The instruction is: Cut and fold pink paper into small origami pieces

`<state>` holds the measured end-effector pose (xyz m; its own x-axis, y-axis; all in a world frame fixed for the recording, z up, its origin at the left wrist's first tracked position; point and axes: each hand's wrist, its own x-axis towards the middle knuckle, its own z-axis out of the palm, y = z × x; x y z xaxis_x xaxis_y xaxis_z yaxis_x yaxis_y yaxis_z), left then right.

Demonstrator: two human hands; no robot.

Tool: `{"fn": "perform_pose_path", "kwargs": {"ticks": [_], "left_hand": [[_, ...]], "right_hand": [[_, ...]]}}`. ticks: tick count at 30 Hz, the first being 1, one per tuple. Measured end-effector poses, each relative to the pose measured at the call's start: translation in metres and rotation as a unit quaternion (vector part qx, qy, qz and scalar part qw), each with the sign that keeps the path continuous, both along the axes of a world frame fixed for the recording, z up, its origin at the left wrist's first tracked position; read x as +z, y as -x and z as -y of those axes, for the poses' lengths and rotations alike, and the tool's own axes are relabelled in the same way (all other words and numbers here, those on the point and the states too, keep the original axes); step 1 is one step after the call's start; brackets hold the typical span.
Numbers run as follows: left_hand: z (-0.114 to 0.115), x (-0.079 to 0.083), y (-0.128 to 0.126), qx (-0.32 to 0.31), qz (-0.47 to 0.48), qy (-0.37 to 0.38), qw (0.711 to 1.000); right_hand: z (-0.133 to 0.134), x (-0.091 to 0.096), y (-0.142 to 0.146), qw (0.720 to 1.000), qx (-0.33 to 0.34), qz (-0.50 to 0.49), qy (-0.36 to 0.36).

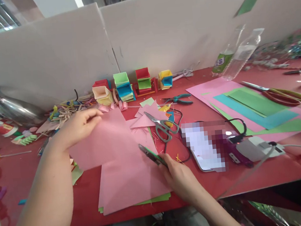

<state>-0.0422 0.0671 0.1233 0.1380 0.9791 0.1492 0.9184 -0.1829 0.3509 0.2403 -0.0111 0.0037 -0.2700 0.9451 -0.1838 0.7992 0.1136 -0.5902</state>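
My left hand [84,125] pinches the upper part of a pink paper sheet [101,142], which is lifted and partly overlaps the pile below. In my right hand [175,176] is a green and black utility knife [151,155], its tip pointing up and left over the paper. Under both lies a stack of pink paper [131,190] with green edges showing at the bottom. Just behind the stack rest grey-handled scissors [162,126] on pink paper scraps [140,119].
Small coloured paper boxes [123,83] line the back by the partition. Pliers [178,99], a phone [206,153] and a cabled white adapter [257,147] lie to the right. Further right are coloured sheets [260,103], more scissors [272,93] and bottles [245,57]. A metal jug [15,107] stands left.
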Motion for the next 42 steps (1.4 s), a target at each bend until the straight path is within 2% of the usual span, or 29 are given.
{"fn": "perform_pose_path", "kwargs": {"ticks": [1,3,6,8,10,13,19,28,35,42], "left_hand": [[-0.002,-0.006,0.002,-0.041,0.012,0.057,0.997],[-0.007,-0.026,0.001,-0.085,0.033,0.107,0.990],[-0.013,-0.064,-0.014,-0.127,0.113,0.194,0.966],[-0.014,-0.088,-0.025,-0.123,0.148,0.213,0.958],[-0.013,-0.106,-0.034,-0.120,0.181,0.198,0.956],[-0.008,-0.121,-0.040,-0.136,0.198,0.170,0.956],[0.001,-0.127,-0.041,-0.094,0.243,0.104,0.960],[0.008,-0.125,-0.032,-0.067,0.267,0.041,0.960],[0.010,-0.122,-0.030,-0.070,0.268,0.027,0.961],[0.007,-0.124,-0.024,-0.046,0.264,0.021,0.963]], "right_hand": [[-0.002,-0.001,-0.002,1.000,-0.031,-0.002,-0.004],[-0.005,-0.003,-0.010,0.996,-0.081,-0.042,-0.014],[-0.001,-0.004,-0.024,0.989,-0.100,-0.111,-0.017],[0.005,-0.004,-0.031,0.986,-0.100,-0.133,-0.004],[0.014,-0.002,-0.037,0.983,-0.100,-0.154,0.011],[0.027,0.001,-0.044,0.979,-0.100,-0.175,0.030],[0.043,-0.004,-0.048,0.977,-0.112,-0.177,0.031],[0.039,-0.004,-0.043,0.978,-0.093,-0.182,0.028],[0.042,0.000,-0.047,0.982,-0.087,-0.164,0.020],[0.043,0.005,-0.054,0.982,-0.050,-0.171,0.059]]}}
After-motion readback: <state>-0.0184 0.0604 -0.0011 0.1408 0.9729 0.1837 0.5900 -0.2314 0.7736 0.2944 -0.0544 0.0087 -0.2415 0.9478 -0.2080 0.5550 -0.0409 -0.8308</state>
